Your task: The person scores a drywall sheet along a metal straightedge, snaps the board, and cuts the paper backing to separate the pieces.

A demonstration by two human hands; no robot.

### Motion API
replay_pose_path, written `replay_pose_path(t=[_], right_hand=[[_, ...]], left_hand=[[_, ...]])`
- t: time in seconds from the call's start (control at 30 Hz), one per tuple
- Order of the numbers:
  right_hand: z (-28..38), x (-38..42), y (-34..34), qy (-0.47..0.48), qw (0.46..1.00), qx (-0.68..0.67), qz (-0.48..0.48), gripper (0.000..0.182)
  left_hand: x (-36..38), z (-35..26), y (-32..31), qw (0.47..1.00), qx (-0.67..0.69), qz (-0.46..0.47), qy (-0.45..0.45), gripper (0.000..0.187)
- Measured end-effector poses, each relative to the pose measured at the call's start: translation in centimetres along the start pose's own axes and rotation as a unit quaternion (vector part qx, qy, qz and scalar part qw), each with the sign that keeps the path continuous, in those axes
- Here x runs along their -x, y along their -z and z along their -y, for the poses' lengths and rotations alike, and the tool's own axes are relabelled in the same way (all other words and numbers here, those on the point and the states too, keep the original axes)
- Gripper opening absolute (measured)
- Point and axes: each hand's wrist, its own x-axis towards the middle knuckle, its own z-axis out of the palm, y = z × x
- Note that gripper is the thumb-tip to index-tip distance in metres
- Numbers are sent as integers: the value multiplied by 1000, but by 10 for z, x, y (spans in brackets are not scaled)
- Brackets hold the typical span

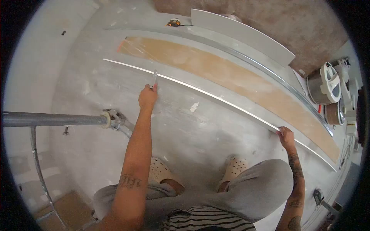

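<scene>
Head view only. Person squats on a grey concrete floor (185,131), knees and two perforated clogs (160,171) at lower centre of frame. Left hand (148,97), just left of centre, is closed around a thin pencil-like marker (154,78); its tip points up the frame and sits right at the edge of a long thin metal strip (216,98). Strip runs as a bright line from upper left of centre down to the lower right, lying flat on the floor. Right hand (286,138), at right of frame, presses down on the strip near its lower-right end, fingers curled tight over the edge; can't tell how much it actually pinches. Just above the strip and roughly parallel: a long tan board (231,77) under a clear film. Beyond that, a second metal rail (266,71), then a white panel (246,34) standing on edge near top centre. Tape measure (174,23) at top, left of the panel. Scaffold tube (50,119) comes in from the left edge at mid height, ending in a clamp near the left forearm. Paint buckets (327,86) and reels stacked at right edge.
</scene>
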Motion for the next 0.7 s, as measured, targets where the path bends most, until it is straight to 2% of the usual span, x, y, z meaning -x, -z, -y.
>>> replay_pose_path(t=[0.1,0.17,0.2,0.23,0.3,0.37,0.4,0.47,0.5,0.53,0.57,0.6,0.7], right_hand=[[67,-50,-25,31,999,-43,-7,16],[97,-79,-34,40,998,-42,4,17],[105,-86,-36,45,998,-31,16,17],[108,-89,-38,47,998,-30,18,17],[110,-93,-40,34,999,-12,20,19],[114,-91,-37,33,999,-11,22,19],[115,-91,-36,34,999,-13,20,19],[113,-92,-38,29,999,-6,26,19],[113,-92,-40,21,999,0,31,19],[113,-91,-41,19,999,-2,32,19],[113,-90,-42,31,999,-22,10,18],[113,-89,-41,44,998,-40,-13,18],[113,-91,-43,36,999,-17,-16,17]], left_hand=[[-4,1,-2,1000,2,26,17,53],[20,-14,-20,999,53,9,7,53],[38,-30,-33,999,12,-2,-43,53],[59,-58,-28,995,33,91,-31,53],[109,-102,-33,987,48,138,-59,55],[135,-124,-29,969,53,185,-153,52],[128,-120,-32,969,55,185,-152,52],[91,-96,-42,982,77,129,-117,54],[60,-73,-41,991,66,94,-73,56],[24,-40,-42,996,56,26,-69,58],[5,-26,-13,997,75,17,4,57],[-10,-10,3,999,23,-3,35,55],[-14,2,-1,1000,-19,19,8,54]])
